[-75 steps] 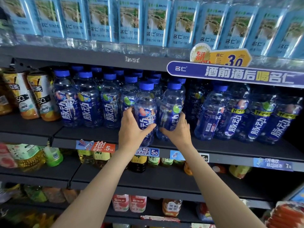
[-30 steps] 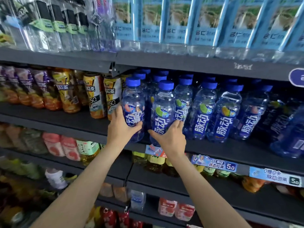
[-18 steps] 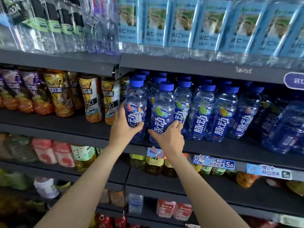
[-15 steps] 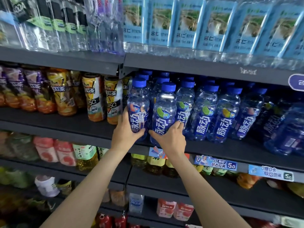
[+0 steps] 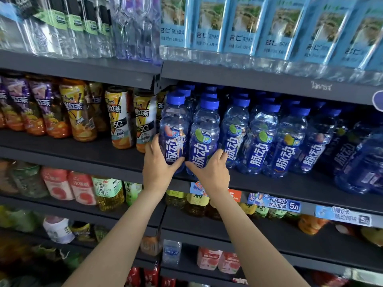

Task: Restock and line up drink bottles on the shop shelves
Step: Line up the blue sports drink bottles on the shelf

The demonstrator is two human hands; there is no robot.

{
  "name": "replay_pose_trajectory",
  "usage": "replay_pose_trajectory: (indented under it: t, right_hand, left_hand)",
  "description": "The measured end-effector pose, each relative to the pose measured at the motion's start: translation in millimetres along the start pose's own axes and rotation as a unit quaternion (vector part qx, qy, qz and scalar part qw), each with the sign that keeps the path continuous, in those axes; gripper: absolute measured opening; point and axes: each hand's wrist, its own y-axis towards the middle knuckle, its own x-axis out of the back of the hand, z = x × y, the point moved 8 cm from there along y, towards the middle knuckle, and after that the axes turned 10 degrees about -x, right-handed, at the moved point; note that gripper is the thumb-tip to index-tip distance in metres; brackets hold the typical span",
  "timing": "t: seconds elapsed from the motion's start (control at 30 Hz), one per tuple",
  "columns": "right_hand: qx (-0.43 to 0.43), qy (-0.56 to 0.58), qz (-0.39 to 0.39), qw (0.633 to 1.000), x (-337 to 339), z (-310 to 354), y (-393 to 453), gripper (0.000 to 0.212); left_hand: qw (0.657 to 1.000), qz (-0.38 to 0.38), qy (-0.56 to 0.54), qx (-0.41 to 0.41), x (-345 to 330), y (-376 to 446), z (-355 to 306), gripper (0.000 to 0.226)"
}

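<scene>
At the shelf front edge: two blue bottles standing upright, touching
Left hand: fingers wrapping the left bottle
Right hand: fingers gripping the right bottle

1. The left hand is covering the lower label of the leftmost blue bottle.
2. The right hand is hiding the second blue bottle's base.
3. The frame's top edge is cropping the pale-blue water bottles.
4. The lowest shelf's goods are blurring.
</scene>
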Motion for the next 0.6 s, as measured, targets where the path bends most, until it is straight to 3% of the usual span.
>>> replay_pose_trajectory:
  t: [0.27, 0.53, 0.6]
  right_hand:
    - [-0.010, 0.007, -0.023, 1.000, -0.1, 5.4, 1.3, 0.076]
    - [-0.025, 0.007, -0.003, 1.000, -1.0, 7.3, 9.6, 0.078]
    - [-0.016, 0.028, 0.007, 0.999, 1.7, 4.6, 6.8, 0.081]
  left_hand:
    - [1.000, 0.011, -0.002, -0.013, -6.4, 4.5, -1.7, 0.089]
    - [0.999, 0.026, -0.019, -0.015, -9.9, 5.3, -4.4, 0.089]
    - [1.000, -0.012, -0.015, -0.007, -3.6, -1.0, -7.9, 0.087]
